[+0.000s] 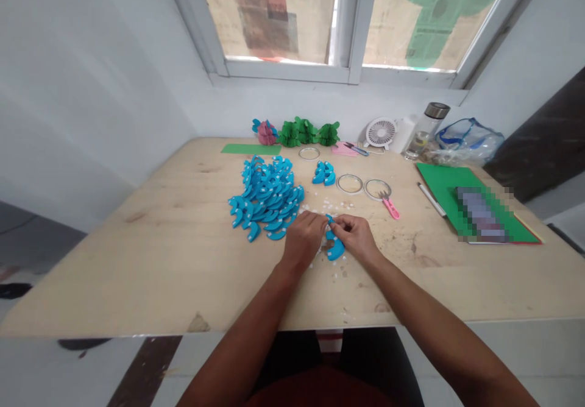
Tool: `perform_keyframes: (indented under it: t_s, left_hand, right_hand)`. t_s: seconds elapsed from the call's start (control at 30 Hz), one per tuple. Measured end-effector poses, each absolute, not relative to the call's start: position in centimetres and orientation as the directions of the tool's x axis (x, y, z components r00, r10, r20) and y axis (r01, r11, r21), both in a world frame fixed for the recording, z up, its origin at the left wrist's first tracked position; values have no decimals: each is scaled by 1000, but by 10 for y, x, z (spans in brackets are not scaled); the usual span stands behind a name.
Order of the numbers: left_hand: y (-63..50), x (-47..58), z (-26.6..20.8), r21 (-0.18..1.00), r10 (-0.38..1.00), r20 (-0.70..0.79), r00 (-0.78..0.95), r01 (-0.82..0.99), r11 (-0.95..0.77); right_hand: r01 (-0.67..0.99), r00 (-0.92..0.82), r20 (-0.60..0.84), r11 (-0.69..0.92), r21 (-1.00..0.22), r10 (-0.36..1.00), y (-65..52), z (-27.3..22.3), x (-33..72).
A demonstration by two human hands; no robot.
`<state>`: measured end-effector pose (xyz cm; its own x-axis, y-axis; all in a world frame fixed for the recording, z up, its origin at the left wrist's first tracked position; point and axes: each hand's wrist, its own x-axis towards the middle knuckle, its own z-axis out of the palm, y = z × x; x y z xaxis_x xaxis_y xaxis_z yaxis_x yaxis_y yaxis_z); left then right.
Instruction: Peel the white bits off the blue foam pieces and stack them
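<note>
Close together near the front middle of the table, my left hand and my right hand pinch a small blue paper piece between their fingertips. Just below it lies another curved blue paper piece with a small white square on it. A large heap of blue curved paper pieces, many bearing white squares, is left of my left hand. Beyond my hands sits a smaller blue cluster. Small white scraps are scattered around my hands. My fingertips partly hide the held piece.
Tape rolls and pink-handled snips lie right of centre. Green paper figures, a white fan and a bottle line the back. On the right are a green folder, a marker and a blurred phone.
</note>
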<state>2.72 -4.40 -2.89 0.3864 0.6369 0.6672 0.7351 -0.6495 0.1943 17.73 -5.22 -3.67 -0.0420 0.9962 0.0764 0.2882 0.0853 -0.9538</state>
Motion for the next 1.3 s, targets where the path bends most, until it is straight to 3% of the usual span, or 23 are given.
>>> perform_keyframes:
  t_s: [0.13, 0.47, 0.77, 0.93, 1.1, 1.2, 1.3]
  left_hand:
    - [-43, 27, -31, 190, 654, 647, 391, 748, -636]
    - [-39, 27, -35, 378, 717, 637, 284, 695, -612]
    - [-41, 28, -35, 213, 650, 661, 374, 738, -641]
    - [-44, 29, -33, 76, 632, 635, 444, 778, -623]
    - [-47, 32, -32, 15, 655, 590, 473, 804, -594]
    - [-46, 33, -35, 61, 690, 570, 445, 815, -577]
    - [-42, 33, -38, 221, 753, 548, 364, 805, -550]
  right_hand:
    - [287, -45, 77, 86, -954, 996, -52, -38, 177]
    - [214, -38, 53, 60, -975, 998, -51, -35, 177]
    - [163, -16, 10, 13, -987, 1000, -50, -34, 177]
    - [200, -25, 6, 11, -980, 1000, -50, -36, 178]
    - [261, -37, 15, 24, -965, 999, -47, -41, 180]
    - [285, -43, 27, 38, -958, 999, -46, -43, 180]
    - [288, -53, 27, 41, -957, 998, -46, -42, 181]
